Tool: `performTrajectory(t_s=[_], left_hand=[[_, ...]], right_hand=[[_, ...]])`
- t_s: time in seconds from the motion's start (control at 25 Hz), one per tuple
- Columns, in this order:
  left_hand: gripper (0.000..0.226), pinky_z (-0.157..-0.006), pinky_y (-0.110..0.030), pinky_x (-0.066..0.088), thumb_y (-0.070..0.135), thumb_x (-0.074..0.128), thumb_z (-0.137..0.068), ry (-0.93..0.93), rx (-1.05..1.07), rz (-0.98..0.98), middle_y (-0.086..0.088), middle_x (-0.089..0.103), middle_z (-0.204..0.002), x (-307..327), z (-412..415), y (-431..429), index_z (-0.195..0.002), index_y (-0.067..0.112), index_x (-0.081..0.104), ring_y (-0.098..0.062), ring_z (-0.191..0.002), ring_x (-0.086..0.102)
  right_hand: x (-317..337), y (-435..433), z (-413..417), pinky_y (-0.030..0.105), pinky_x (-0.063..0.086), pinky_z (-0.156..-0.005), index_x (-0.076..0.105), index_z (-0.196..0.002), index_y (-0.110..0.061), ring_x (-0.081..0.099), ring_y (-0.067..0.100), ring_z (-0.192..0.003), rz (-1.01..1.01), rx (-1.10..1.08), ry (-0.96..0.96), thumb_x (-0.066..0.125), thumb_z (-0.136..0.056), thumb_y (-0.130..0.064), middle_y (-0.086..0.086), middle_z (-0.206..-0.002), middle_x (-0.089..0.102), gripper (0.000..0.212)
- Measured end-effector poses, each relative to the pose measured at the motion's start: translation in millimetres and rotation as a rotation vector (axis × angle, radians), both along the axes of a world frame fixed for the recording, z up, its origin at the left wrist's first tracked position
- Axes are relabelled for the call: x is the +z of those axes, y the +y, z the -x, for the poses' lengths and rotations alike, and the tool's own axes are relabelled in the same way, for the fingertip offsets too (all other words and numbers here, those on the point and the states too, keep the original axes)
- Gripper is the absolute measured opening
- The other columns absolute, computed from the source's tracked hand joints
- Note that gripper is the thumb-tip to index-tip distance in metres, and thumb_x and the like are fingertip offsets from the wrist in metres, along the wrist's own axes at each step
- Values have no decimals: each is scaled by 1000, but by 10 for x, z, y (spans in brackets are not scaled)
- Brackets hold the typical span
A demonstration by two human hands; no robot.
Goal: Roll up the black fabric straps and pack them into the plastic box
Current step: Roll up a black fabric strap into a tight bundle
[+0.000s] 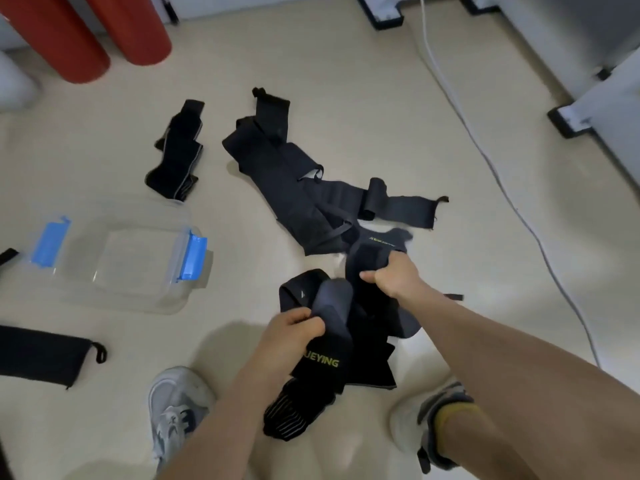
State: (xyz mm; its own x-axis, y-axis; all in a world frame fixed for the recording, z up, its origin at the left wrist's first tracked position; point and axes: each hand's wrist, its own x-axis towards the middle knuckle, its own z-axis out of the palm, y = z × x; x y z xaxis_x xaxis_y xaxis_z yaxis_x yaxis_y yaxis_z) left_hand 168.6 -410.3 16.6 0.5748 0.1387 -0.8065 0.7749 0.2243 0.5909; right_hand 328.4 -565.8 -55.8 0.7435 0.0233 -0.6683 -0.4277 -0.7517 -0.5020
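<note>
Hands both gripping one strap [332, 344] on the floor [346, 98] between the shoes: left hand [294, 327] pinches its near fold, right hand [391, 275] clutches the far end; more straps [277, 157] lie beyond; box [114, 258] sits left, open side up.

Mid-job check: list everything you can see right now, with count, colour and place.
plastic box: one, clear with blue latches, floor at left; no strap visible inside
held straps: one bundle, black with yellow lettering, bottom centre
strap pile: several, tangled, black, floor at centre
folded strap: one, black with grey edging, beyond the box
flat strap: one, black, lower left edge
cylinders: two, red, top left
cable: one, white, along the right
shoes: two, grey-white, bottom
left hand: grips the held straps
right hand: grips the held straps, further up
</note>
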Motion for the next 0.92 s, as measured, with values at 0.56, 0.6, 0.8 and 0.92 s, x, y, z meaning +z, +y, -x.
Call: performTrajectory(t_s=[0.56, 0.6, 0.8, 0.92], left_hand=[[17, -64, -28, 56, 13, 54, -97, -853, 151, -46, -13, 73, -90, 3277, 112, 555, -101, 1, 66, -23, -79, 71], [18, -64, -28, 56, 14, 57, -97, -855, 158, -83, -14, 72, -90, 3361, 174, 572, -101, 0, 67, -24, -78, 70], [18, -75, -34, 55, 19, 61, -96, -852, 262, -226, -12, 72, -86, 3488, 261, 503, -88, 6, 71, -22, -78, 69], [20, -76, -35, 54, 19, 64, -94, -803, 235, -297, -12, 73, -84, 3439, 277, 559, -86, 3, 73, -23, -78, 69]], right_hand=[[3894, 430, 670, 35, 60, -66, 59, -123, -19, 73, 19, -91, -1017, 188, -37, 46, -103, -4, 4, -110, 73, 28], [4017, 439, 721, 37, 60, -68, 59, -124, -21, 72, 20, -94, -1051, 198, -64, 45, -103, -4, 4, -112, 73, 30], [4297, 665, 774, 36, 61, -69, 51, -135, -33, 73, 12, -87, -1057, 283, -287, 46, -103, -4, -8, -109, 72, 44], [4255, 765, 762, 30, 57, -64, 46, -138, -38, 72, 11, -84, -1020, 322, -330, 53, -100, -5, -9, -106, 72, 51]])
